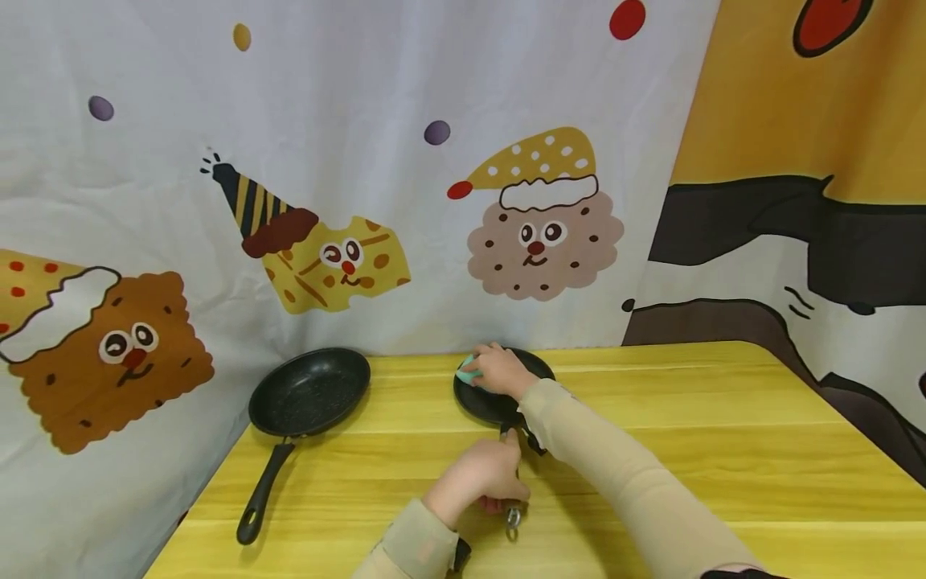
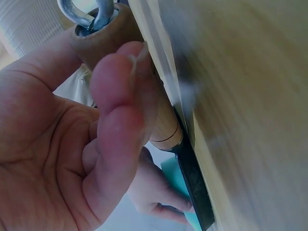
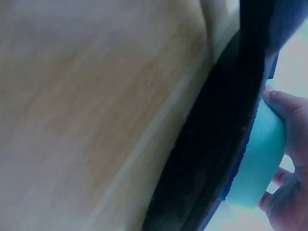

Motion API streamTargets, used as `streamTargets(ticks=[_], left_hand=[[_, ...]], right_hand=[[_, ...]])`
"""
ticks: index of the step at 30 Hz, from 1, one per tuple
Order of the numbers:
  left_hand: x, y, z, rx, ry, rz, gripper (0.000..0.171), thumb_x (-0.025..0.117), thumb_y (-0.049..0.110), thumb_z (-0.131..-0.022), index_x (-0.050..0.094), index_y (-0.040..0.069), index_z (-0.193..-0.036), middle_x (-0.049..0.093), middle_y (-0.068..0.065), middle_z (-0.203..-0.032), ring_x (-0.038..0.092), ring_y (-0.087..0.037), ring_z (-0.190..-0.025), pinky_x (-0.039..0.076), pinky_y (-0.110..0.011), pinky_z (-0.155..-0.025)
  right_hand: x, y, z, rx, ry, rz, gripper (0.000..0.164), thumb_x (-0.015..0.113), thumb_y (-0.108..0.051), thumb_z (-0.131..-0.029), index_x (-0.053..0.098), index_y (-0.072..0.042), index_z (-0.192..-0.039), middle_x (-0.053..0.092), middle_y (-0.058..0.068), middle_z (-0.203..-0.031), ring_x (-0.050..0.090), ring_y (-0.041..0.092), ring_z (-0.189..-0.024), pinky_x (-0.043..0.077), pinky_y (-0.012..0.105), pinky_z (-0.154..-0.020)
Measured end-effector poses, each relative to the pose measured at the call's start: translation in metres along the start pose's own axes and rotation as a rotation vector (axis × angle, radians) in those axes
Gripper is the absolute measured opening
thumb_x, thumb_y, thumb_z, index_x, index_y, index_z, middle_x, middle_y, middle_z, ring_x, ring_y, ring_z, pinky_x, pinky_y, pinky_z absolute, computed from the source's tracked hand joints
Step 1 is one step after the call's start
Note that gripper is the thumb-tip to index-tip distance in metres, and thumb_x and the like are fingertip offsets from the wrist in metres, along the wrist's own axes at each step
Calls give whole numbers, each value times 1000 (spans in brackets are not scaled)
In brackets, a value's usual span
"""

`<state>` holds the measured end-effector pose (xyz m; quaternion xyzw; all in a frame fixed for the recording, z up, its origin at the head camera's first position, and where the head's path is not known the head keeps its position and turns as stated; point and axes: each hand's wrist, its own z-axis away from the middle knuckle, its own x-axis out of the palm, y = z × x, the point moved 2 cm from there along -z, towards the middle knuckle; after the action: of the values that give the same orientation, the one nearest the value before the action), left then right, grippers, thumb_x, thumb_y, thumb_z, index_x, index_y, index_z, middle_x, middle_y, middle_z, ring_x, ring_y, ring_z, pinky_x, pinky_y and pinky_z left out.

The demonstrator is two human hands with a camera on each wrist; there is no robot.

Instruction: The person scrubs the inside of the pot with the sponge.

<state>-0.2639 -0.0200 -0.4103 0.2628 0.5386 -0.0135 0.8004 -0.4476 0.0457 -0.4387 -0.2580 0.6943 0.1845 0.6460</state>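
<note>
On the table's far side lies a small black frying pan (image 1: 479,404), its handle toward me. My left hand (image 1: 481,473) grips that handle, a finger pointing along it toward the pan. In the left wrist view the handle (image 2: 167,126) looks wooden, with a metal hanging ring (image 2: 102,13) at its end. My right hand (image 1: 503,372) reaches across the pan and holds a teal sponge (image 1: 467,373) against its inside, near the left rim. The right wrist view shows the sponge (image 3: 263,149) between thumb and fingers, its dark blue scouring face toward the pan.
A larger black frying pan (image 1: 311,396) sits at the left, tilted, its black handle (image 1: 264,494) pointing toward me. Both pans stand on a yellow wood-grain table (image 1: 723,434). Behind the table hangs a white cloth (image 1: 405,265) printed with cartoon biscuits and cheese.
</note>
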Motion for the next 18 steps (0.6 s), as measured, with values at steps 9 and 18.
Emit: streamTargets(ticks=[9,18], left_hand=[[-1,1,-1,-5,-7,-14,88,72,24,-85,21,-6,-151,57,-1,-45,57,-17,-37,46,-28,-37],[-2,1,0,-9,-4,-13,88,72,24,-85,22,-6,-151,56,0,-43,58,-18,-38,45,-28,-36]], right_hand=[[-4,4,2,-11,7,-4,37,67,-32,-93,65,-29,-129,51,5,-134,48,30,-113,47,46,-88],[-2,14,4,2,9,36,39,66,-34,-93,63,-31,-131,52,6,-131,49,29,-111,47,48,-88]])
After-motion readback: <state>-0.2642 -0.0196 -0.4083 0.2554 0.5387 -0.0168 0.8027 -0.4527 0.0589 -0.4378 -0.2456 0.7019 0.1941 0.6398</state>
